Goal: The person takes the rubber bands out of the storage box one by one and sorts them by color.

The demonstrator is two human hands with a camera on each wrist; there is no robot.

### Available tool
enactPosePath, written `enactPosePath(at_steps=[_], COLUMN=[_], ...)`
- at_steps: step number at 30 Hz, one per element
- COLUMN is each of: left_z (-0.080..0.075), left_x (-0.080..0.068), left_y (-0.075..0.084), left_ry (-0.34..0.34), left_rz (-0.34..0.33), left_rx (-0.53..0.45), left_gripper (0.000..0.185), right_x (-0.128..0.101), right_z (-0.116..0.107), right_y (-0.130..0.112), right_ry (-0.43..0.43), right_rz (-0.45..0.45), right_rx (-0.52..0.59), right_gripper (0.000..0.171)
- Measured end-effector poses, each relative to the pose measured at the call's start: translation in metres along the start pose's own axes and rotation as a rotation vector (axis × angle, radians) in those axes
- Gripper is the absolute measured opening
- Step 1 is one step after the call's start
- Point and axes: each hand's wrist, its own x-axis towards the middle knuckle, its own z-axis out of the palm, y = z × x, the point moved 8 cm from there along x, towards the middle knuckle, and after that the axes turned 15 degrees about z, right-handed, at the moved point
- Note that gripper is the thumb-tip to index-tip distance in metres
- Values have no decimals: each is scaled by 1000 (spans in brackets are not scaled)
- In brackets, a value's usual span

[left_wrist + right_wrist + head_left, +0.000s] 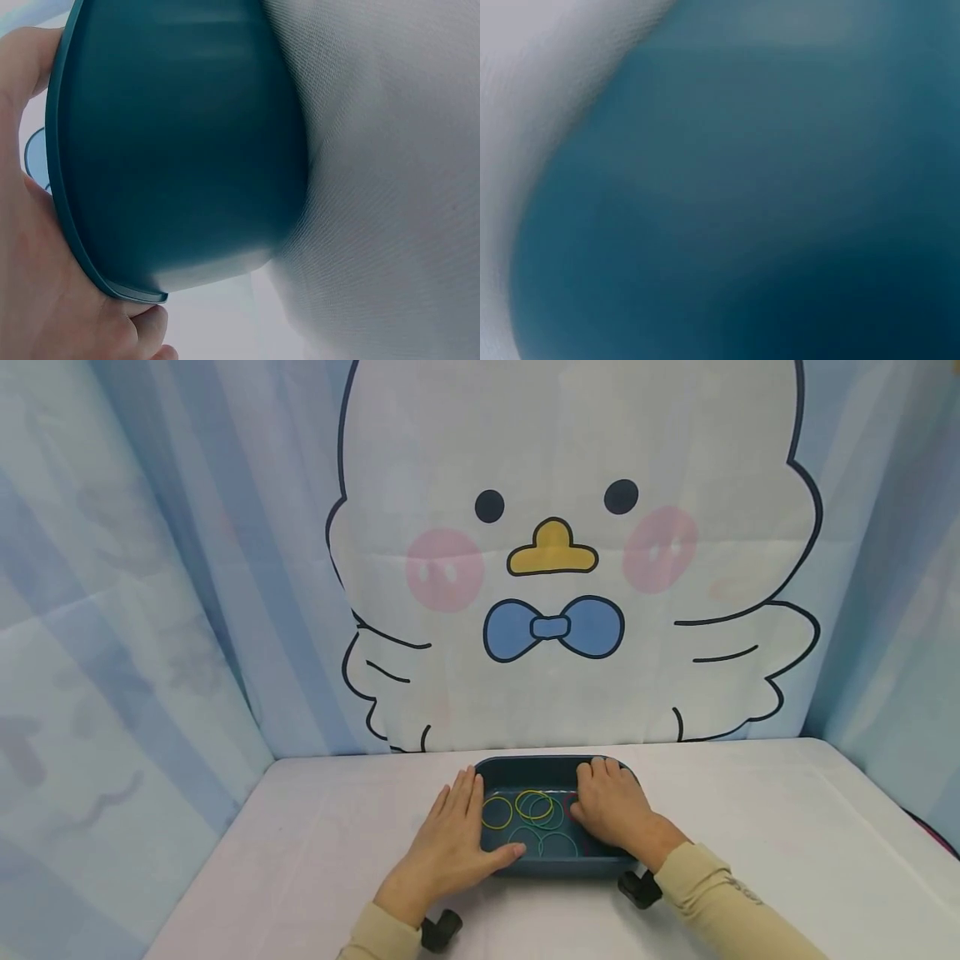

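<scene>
A dark teal tray [551,867] stands on the table in the head view, with several thin rubber bands inside. A yellow band [483,812] lies at the left, other yellow and green bands overlap in the middle, and green ones lie near the front. My left hand [453,835] rests along the tray's left rim, fingers straight and thumb over the front edge. Inside the right part of the tray, my right hand [611,802] has bent fingers. Beside it shows a bit of a red band [571,802]; its fingertips are hidden. The right wrist view is filled by the blurred tray wall [705,150].
A white cloth covers the table [300,843]. Behind it hangs a curtain [525,693] printed with a cartoon bird, and curtains also stand at both sides. Black wrist camera mounts [441,931] sit under both wrists.
</scene>
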Motion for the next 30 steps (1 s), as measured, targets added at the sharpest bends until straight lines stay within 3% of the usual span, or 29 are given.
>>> enactPosePath(at_steps=[10, 23, 30], left_z=[0, -4, -3], left_x=[0, 0, -1], left_y=[2, 4, 4], left_ry=[3, 24, 24], left_rz=[5, 3, 6], left_rx=[10, 10, 11], left_gripper=[113, 112, 112], right_x=[-3, -1, -2], right_z=[13, 22, 26], right_y=[-3, -3, -3], right_ry=[-98, -187, -186], right_rz=[9, 16, 20], right_rx=[4, -1, -19], right_gripper=[37, 32, 33])
